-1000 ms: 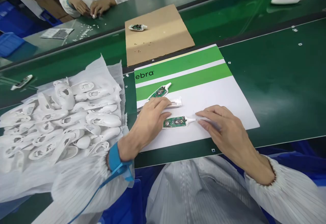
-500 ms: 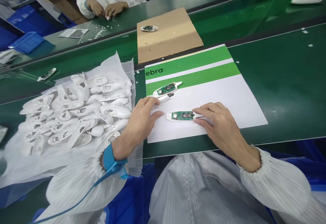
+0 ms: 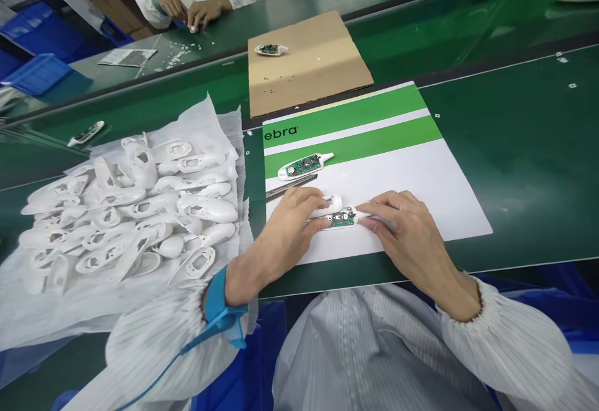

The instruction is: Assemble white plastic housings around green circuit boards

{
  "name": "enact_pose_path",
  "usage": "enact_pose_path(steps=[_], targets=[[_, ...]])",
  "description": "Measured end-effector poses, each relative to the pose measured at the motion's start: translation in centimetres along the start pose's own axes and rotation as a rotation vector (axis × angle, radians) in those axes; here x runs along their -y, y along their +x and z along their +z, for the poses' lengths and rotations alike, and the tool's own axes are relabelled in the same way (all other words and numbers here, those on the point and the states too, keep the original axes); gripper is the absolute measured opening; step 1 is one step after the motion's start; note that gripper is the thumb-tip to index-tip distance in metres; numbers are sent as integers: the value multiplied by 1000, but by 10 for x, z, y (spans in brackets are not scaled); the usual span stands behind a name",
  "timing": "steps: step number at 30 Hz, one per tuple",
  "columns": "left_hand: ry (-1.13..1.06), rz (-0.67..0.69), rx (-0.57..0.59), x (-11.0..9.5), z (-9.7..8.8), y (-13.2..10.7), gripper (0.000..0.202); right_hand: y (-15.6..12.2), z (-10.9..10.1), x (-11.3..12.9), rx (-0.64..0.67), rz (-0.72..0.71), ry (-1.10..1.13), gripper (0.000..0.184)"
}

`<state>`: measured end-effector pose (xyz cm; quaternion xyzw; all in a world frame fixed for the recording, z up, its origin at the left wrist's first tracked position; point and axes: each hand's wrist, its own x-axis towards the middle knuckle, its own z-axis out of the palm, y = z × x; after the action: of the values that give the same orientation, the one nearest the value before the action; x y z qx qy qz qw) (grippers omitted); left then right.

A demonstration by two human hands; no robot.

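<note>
The board unit (image 3: 342, 217) lies flat on the near white part of the green-and-white sheet (image 3: 402, 168), close to its front edge. The left hand (image 3: 281, 230) pinches its blunt end with narrow fingers, and a white shell piece (image 3: 331, 201) is pressed alongside. The right hand (image 3: 407, 233) nips the thin tip between closed fingers.

Open room lies to the right, over the sheet and the green tabletop (image 3: 524, 149). A pile of white shells (image 3: 131, 211) crowds the left. Just beyond the hands lie a metal tool (image 3: 290, 188) and a second board unit (image 3: 304, 166).

Fingers cover much of the held unit, and the tool's near end is hidden.
</note>
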<state>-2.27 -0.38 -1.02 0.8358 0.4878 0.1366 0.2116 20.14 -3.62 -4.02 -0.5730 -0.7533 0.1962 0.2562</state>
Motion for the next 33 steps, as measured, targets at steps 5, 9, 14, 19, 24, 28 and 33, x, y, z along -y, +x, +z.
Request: enact_pose_path(steps=[5, 9, 14, 19, 24, 28, 33], targets=[[53, 10, -81, 9, 6, 0, 11, 1, 1, 2, -20, 7, -16, 20], [125, 116, -165, 3, 8, -1, 7, 2, 2, 4, -46, 10, -36, 19], [269, 270, -14, -7, 17, 0, 19, 1, 3, 6, -55, 19, -25, 21], [306, 281, 34, -9, 17, -2, 36, 2, 3, 6, -31, 34, -11, 19], [236, 250, 36, -11, 15, 0, 34, 4, 3, 5, -55, 13, -23, 16], [180, 236, 16, -12, 15, 2, 31, 5, 4, 1, -67, -22, -21, 15], [186, 232, 16, -15, 12, 3, 25, 7, 3, 0, -49, -27, -13, 16]])
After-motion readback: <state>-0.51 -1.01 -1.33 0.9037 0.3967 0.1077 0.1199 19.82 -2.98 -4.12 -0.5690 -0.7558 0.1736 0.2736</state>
